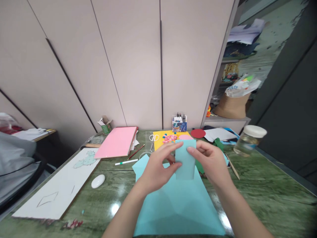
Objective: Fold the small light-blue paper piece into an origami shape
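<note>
A small light-blue paper piece [185, 162] is held upright between both hands. My left hand [158, 167] grips its left edge with thumb and fingers. My right hand [213, 162] pinches its upper right side, the thumb lying on the front face. Beneath the hands, a large light-blue sheet [180, 211] lies on the green table [269, 191]. Just beyond them is a yellow sheet [158, 138] with pink pieces [169, 138] on it.
White-handled scissors [154, 137], a marker [126, 162] and a pink board [117, 142] lie left of centre. Farther left are a white mouse [98, 181] and a drawing board [59, 181]. A lidded jar [249, 140] stands right; a pen box [179, 123] is at the back.
</note>
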`<state>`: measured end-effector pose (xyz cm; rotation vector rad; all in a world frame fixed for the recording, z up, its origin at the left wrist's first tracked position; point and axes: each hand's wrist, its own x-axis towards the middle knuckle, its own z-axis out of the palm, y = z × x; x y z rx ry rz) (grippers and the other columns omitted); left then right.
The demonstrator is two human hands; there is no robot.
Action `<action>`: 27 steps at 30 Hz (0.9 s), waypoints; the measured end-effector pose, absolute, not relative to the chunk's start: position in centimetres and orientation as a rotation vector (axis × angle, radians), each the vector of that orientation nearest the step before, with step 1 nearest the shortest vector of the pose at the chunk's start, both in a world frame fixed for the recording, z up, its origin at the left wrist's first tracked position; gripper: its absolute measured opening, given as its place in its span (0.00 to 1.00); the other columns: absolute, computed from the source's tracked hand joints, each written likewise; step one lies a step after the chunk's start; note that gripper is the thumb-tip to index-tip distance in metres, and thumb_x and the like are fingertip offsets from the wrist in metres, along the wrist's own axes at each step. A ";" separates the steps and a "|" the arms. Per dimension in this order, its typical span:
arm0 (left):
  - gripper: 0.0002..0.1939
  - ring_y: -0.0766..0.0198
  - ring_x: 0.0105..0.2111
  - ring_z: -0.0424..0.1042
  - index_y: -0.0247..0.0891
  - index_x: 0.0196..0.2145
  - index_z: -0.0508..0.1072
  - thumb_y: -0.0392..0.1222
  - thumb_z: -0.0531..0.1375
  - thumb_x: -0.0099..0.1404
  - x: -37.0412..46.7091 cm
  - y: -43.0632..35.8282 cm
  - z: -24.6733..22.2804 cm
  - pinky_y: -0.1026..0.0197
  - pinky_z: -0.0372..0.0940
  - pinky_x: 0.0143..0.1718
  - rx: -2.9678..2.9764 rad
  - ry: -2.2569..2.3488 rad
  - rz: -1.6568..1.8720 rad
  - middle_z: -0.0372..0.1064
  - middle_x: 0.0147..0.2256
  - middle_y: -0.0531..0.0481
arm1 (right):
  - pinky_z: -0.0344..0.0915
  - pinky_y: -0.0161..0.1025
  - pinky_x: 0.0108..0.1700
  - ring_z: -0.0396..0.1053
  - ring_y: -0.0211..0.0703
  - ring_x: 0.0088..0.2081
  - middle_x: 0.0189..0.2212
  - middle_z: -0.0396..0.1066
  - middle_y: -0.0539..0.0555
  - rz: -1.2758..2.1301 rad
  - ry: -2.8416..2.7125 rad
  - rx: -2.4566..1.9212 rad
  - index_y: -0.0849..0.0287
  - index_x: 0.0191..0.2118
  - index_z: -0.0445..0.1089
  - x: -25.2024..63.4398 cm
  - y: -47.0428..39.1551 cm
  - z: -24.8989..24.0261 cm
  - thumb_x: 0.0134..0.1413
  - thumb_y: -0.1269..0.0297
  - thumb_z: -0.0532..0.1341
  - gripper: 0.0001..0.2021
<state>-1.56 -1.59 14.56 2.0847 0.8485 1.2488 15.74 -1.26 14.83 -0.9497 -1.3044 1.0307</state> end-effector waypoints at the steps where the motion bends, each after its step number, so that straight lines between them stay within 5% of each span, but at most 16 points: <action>1: 0.28 0.72 0.29 0.65 0.48 0.54 0.63 0.30 0.59 0.57 -1.6 -1.6 14.5 0.62 0.68 0.38 2.087 0.847 1.251 0.65 0.47 0.46 | 0.59 0.32 0.25 0.63 0.36 0.23 0.21 0.69 0.49 1.024 -1.306 -0.948 0.60 0.24 0.68 15.7 -1.3 14.9 0.46 0.58 0.64 0.11; 13: 0.28 0.72 0.29 0.65 0.47 0.54 0.63 0.29 0.58 0.57 -1.6 -1.7 14.7 0.63 0.68 0.35 2.137 0.790 1.253 0.66 0.45 0.47 | 0.60 0.33 0.27 0.63 0.37 0.25 0.23 0.68 0.50 0.975 -1.329 -0.953 0.59 0.27 0.69 16.2 -1.5 15.0 0.46 0.57 0.64 0.10; 27: 0.30 0.73 0.28 0.65 0.48 0.54 0.63 0.28 0.58 0.55 -1.4 -1.8 14.5 0.64 0.68 0.34 2.101 0.791 1.225 0.65 0.47 0.47 | 0.47 0.32 0.21 0.50 0.32 0.19 0.16 0.54 0.45 0.874 -1.286 -0.974 0.59 0.20 0.61 16.3 -1.1 14.7 0.45 0.55 0.64 0.15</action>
